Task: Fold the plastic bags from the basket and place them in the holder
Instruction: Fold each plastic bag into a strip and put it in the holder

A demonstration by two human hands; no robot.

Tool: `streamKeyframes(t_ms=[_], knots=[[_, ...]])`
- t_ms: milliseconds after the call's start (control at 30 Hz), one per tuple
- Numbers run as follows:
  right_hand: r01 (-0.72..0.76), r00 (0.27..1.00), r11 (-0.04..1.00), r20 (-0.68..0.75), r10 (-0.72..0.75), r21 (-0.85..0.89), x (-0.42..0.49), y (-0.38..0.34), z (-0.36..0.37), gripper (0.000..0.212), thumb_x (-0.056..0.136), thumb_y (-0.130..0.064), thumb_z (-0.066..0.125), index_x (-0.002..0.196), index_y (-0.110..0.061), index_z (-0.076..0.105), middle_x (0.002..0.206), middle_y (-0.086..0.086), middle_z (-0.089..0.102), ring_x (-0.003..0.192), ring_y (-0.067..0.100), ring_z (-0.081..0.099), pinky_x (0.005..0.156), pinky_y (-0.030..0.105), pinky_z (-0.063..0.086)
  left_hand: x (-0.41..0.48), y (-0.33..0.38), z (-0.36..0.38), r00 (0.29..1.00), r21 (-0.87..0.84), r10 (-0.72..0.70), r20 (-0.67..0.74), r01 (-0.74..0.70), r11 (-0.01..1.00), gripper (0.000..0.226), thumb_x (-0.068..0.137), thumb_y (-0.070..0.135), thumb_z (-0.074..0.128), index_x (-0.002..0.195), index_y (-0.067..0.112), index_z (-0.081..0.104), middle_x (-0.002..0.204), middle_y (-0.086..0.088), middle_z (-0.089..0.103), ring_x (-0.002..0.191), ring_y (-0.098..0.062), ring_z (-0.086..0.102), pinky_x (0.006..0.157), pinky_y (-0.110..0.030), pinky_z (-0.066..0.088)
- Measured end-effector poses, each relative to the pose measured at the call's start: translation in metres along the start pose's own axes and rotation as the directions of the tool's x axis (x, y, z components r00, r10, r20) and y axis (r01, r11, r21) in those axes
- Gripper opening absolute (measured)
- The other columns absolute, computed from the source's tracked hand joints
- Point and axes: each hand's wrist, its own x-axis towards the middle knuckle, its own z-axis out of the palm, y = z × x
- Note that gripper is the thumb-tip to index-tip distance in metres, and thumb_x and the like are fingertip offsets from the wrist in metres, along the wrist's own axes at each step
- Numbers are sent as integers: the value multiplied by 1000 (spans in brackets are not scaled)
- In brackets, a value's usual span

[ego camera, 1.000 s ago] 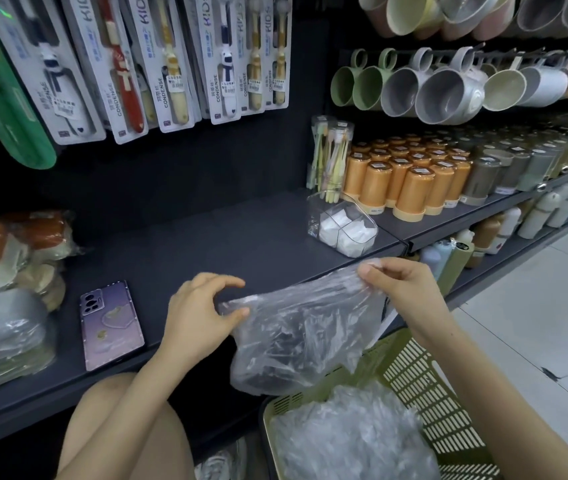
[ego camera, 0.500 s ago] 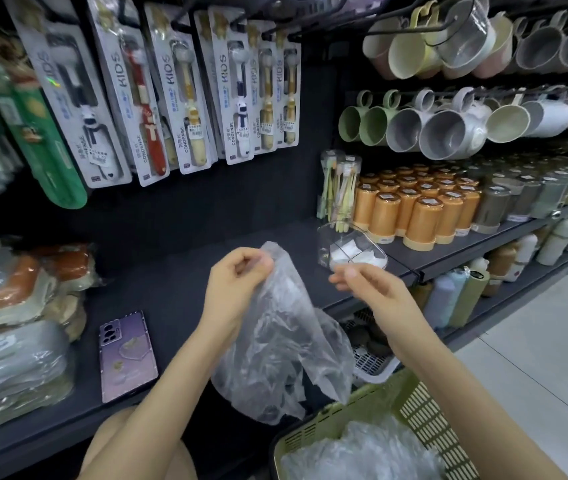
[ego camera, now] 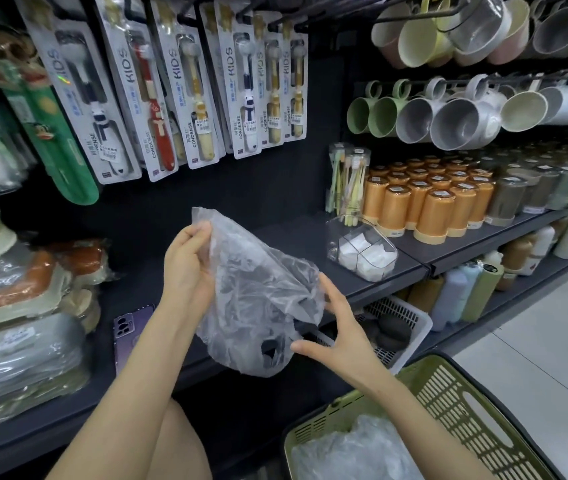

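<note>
The plastic bag (ego camera: 262, 299) is pinched at its top corner by the left hand (ego camera: 185, 268) and hangs long-axis downward before the shelf (ego camera: 130, 271), with the right hand (ego camera: 341, 337) held just beside its lower right edge, fingers (ego camera: 331, 292) spread.

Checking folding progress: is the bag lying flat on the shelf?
No, the plastic bag hangs crumpled in the air, pinched at its top by the left hand.

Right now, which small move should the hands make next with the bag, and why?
Probably the right hand should pinch the loose lower edge of the plastic bag and pull it flat. The left hand pinches only the top, the bag hangs crumpled, and the right hand's fingers are spread open against it, so folding cannot start.
</note>
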Motion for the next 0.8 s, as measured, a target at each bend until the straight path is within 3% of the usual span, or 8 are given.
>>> streamKeyframes(t_ms=[67, 167, 333, 433, 500, 567, 667, 800], knots=[[33, 996, 999, -78, -34, -15, 1, 1, 9, 91, 72, -44, 81, 140, -56, 21, 142, -38, 27, 128, -13, 34, 98, 13, 36, 4, 2, -6, 999, -62, -23, -33, 21, 998, 23, 95, 11, 54, 73, 16, 54, 76, 1, 61, 70, -13, 61, 71, -29, 54], [79, 975, 995, -205, -90, -57, 7, 1, 18, 64, 79, -31, 78, 123, -53, 36, 132, -27, 42, 115, -12, 46, 88, 6, 38, 9, 6, -17, 995, -168, -97, -11, 94, 981, 16, 94, 15, 57, 78, 17, 55, 78, 0, 62, 71, -16, 63, 72, -34, 54], [204, 945, 978, -253, -207, -39, 22, -6, 24, 11, 86, -10, 70, 89, -16, 62, 101, -10, 56, 84, 8, 56, 74, 16, 44, 16, 5, -33, 983, -213, -177, 48, 183, 960, 8, 91, 17, 60, 83, 18, 59, 82, -2, 64, 76, -19, 64, 82, -40, 53], [177, 965, 982, -209, -160, 60, 19, -8, 15, 12, 86, -8, 70, 77, -13, 64, 81, -7, 60, 73, 9, 54, 70, 18, 43, 23, 6, -48, 983, -205, -180, 48, 186, 961, 3, 88, 19, 62, 89, 17, 60, 87, -2, 64, 83, -21, 64, 84, -39, 53], [115, 984, 985, -151, -95, 126, 14, -8, 2, 11, 85, -10, 71, 75, -14, 66, 76, -6, 63, 71, 6, 54, 71, 19, 44, 27, 7, -58, 986, -199, -167, 27, 169, 965, 13, 88, 21, 61, 99, 13, 61, 96, -5, 64, 93, -23, 63, 91, -38, 51], [47, 995, 982, -96, -30, 183, 10, -8, -14, 10, 83, -9, 73, 75, -11, 68, 73, -3, 66, 68, 5, 55, 69, 20, 45, 28, 8, -64, 990, -187, -141, 32, 144, 972, 14, 91, 22, 59, 95, 12, 67, 95, -3, 66, 92, -19, 65, 93, -34, 50], [-40, 999, 984, -27, 46, 176, 7, -5, -39, 8, 82, -12, 74, 79, -6, 70, 76, 8, 70, 67, 18, 60, 67, 29, 50, 26, 7, -66, 993, -167, -97, 70, 108, 980, 26, 93, 23, 56, 75, 17, 73, 82, 2, 67, 79, -12, 66, 83, -26, 53], [-76, 997, 977, 46, 68, 197, 3, -11, -64, 13, 82, -13, 73, 76, -2, 67, 70, 10, 71, 65, 15, 65, 66, 20, 49, 29, 1, -67, 1000, 78, -20, 18, 18, 997, 20, 95, 22, 53, 82, 18, 67, 81, 3, 67, 78, -11, 66, 74, -25, 53]])
